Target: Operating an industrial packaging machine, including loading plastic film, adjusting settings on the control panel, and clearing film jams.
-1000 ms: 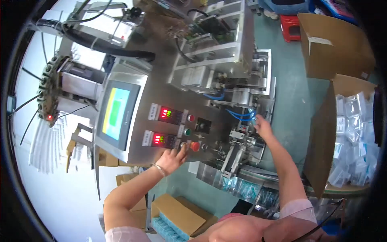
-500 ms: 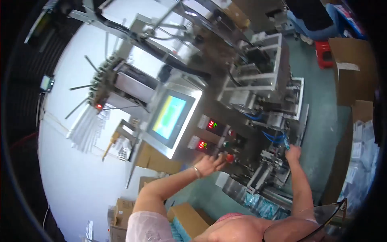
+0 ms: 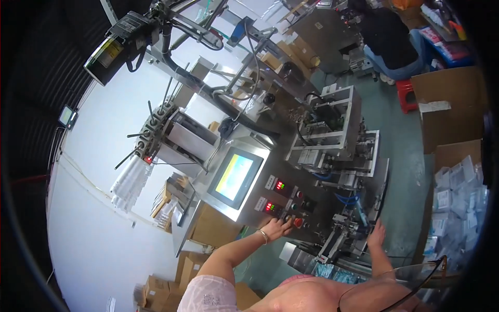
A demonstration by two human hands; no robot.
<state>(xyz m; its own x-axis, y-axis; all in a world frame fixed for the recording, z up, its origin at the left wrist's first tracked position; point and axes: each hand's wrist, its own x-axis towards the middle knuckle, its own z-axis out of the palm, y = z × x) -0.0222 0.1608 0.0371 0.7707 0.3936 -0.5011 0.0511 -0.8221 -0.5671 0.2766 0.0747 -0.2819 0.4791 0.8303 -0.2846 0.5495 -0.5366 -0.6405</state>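
Note:
My left hand [image 3: 276, 228] reaches to the metal control panel of a packaging-type machine, fingers stretched and somewhat apart. Its fingertips are at a small knob [image 3: 288, 219], just left of a red push button [image 3: 298, 222]. Beyond that hand, a lit touch screen [image 3: 238, 177] is set in a tilted steel housing. On the right, my right hand [image 3: 377, 235] is beside the machine's low rail mechanism [image 3: 345, 223], fingers extended with nothing visible in them. Near its fingertips, a slim light-blue and white piece [image 3: 361, 212] lies on the mechanism.
Teal packets [image 3: 325, 270] lie at the machine's near end. A cardboard box [image 3: 457, 151] of clear packages [image 3: 457, 200] stands at right. Far right, a person in black [image 3: 390, 39] sits on a red stool [image 3: 405, 96]. An overhead black pipe [image 3: 223, 106] crosses above the screen.
The view has shifted, so the machine sits lower in the picture. My left fingertips have come to the panel's knob. My right hand has drawn back from the light-blue piece.

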